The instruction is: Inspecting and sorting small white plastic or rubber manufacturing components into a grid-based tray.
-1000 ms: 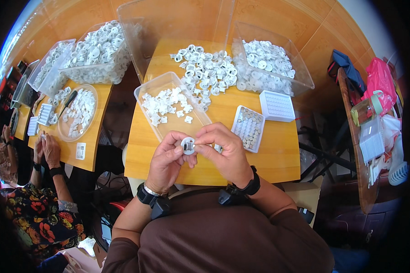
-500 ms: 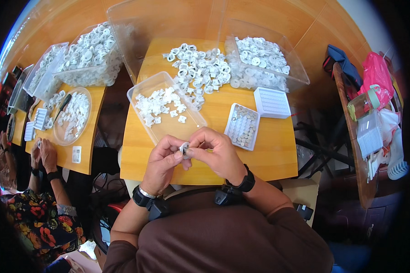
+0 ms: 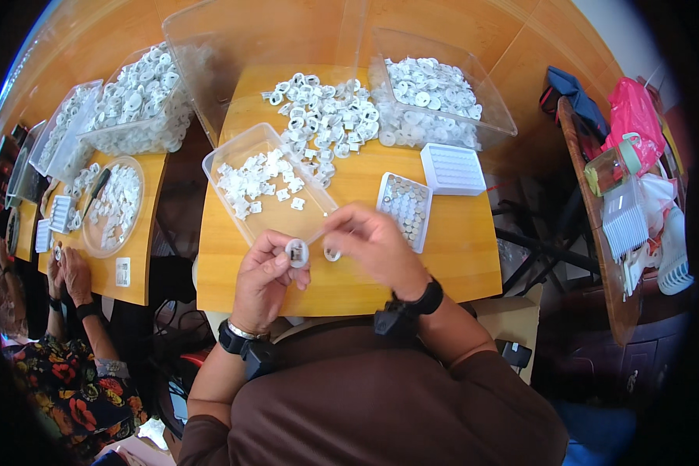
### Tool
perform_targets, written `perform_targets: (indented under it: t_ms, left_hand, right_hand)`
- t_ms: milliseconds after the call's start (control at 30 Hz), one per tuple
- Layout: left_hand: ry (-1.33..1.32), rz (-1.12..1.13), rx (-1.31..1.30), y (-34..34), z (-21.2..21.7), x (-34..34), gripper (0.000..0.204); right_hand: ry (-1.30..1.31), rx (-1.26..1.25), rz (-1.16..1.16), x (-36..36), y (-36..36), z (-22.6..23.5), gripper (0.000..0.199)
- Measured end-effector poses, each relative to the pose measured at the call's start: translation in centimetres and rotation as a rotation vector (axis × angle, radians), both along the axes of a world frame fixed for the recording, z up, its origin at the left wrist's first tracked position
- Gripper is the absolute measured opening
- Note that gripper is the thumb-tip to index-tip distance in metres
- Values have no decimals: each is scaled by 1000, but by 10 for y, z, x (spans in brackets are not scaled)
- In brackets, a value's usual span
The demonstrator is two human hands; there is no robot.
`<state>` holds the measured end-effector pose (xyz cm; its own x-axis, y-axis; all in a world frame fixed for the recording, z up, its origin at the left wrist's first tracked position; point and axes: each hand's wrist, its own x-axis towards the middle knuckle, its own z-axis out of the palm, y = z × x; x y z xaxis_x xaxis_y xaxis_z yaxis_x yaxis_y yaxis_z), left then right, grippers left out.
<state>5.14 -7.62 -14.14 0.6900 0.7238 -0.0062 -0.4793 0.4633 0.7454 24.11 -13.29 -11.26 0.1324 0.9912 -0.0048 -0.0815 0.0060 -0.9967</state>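
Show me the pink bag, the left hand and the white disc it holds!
Pink bag (image 3: 635, 123), head view: its middle.
Left hand (image 3: 260, 279), head view: its middle.
White disc (image 3: 297, 253), head view: its face.

White disc (image 3: 297, 252), yellow table (image 3: 458, 264)

The round white part (image 3: 297, 253) looked like smooth plastic, the bench (image 3: 460, 264) glossy wood, the near brown shirt (image 3: 373, 408) matt cloth.

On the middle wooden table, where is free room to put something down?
Bare wood lies at the table's right front, between the right hand, disc tray and right edge. A smaller patch lies left of the left hand, nearer than the clear tray. The far middle is crowded with loose white parts.
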Motion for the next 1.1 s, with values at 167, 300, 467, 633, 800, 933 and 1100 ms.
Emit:
perform_targets:
  t_ms: [167,300,467,633,800,933,1100]
  left_hand:
    - [-30,60,-19,7,-1,-9,25]
    - [-75,56,-3,8,0,-8,24]
    - [-106,44,-18,6,3,-8,24]
    - [-197,-15,-49,8,0,-9,24]
    - [-223,-29,-59,6,0,-8,24]
    - [-177,23,-88,2,4,-4,26]
    - [-115,18,-36,-2,8,3,27]
  right_hand:
    - [-929,129,-310,68,3,15,10]
    - [-1294,-34,-212,90,9,-2,8]
    - [-1360,-21,-198,90,13,-16,8]
    - [-1418,-14,-210,90,15,-20,8]
    - [-1372,55,-265,97,8,-22,7]
    - [-995,113,-307,74,-3,3,5]
    - [-808,459,-219,5,-9,27,9]
